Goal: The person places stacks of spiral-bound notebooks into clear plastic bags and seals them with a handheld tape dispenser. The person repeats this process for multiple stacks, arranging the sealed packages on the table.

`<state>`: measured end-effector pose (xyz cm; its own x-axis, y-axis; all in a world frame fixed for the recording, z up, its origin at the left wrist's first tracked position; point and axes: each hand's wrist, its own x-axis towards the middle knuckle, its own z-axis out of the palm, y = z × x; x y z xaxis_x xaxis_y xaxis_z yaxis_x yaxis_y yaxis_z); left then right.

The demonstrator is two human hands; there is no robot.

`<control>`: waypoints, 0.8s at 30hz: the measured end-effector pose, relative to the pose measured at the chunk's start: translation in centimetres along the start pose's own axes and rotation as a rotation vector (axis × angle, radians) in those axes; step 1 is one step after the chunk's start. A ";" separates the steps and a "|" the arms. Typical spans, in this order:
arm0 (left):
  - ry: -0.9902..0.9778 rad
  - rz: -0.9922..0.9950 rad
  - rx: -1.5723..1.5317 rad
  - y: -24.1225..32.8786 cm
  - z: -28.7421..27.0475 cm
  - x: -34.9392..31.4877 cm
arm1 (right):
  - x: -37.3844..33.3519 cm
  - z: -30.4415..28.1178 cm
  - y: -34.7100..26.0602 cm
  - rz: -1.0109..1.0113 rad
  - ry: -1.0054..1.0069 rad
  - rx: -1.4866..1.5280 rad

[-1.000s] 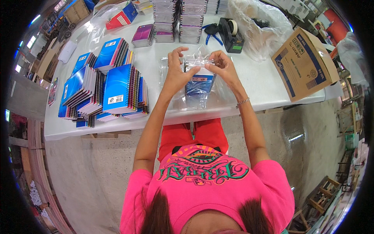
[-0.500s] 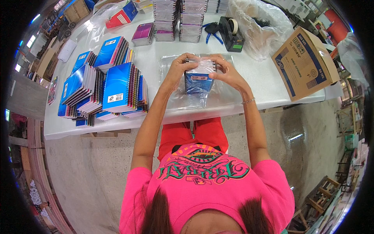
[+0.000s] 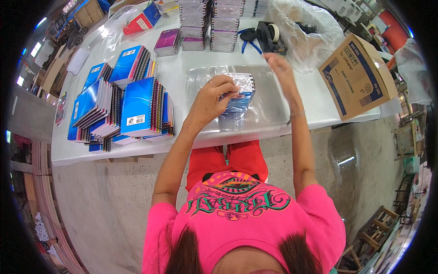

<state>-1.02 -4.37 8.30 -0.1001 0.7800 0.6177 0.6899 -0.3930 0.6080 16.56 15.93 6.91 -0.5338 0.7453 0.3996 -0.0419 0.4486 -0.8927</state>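
Visibly crinkled plastic around spiral-bound notebooks

A brown cardboard box sits at the table's right edge. Near the far-left corner lies a red-and-blue carton.

Just below my right hand, a thin bracelet, a little blurred, circles the wrist. Under my left hand show my bright red trousers. Farther from both hands comes my hot-pink shirt, short-sleeved, its chest print curling in green, black and orange, then a fine neck chain.
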 end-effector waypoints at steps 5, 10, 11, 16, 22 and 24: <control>0.047 0.078 -0.055 0.5 2.0 1.0 | 9.4 -12.4 14.7 0.149 0.517 -0.274; 0.094 0.117 0.067 0.0 1.4 -0.2 | 13.6 -10.4 14.1 0.477 0.252 -0.083; 0.092 0.144 0.073 0.1 1.5 0.1 | 13.9 -11.3 14.1 0.493 0.287 -0.062; 0.106 0.061 0.029 0.2 1.3 -0.4 | 12.4 -7.8 12.2 0.277 0.328 0.060; 0.130 0.068 0.023 -0.1 1.7 -0.4 | 7.9 -7.2 12.9 0.392 0.409 0.393; 0.125 0.103 0.080 0.1 1.8 -0.2 | 7.3 -7.6 13.2 0.393 0.466 0.107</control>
<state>0.34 -3.73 7.32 -0.1112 0.6688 0.7351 0.7553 -0.4238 0.4999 18.55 31.07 -0.37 -0.1020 0.9927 0.0637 -0.0148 0.0625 -0.9979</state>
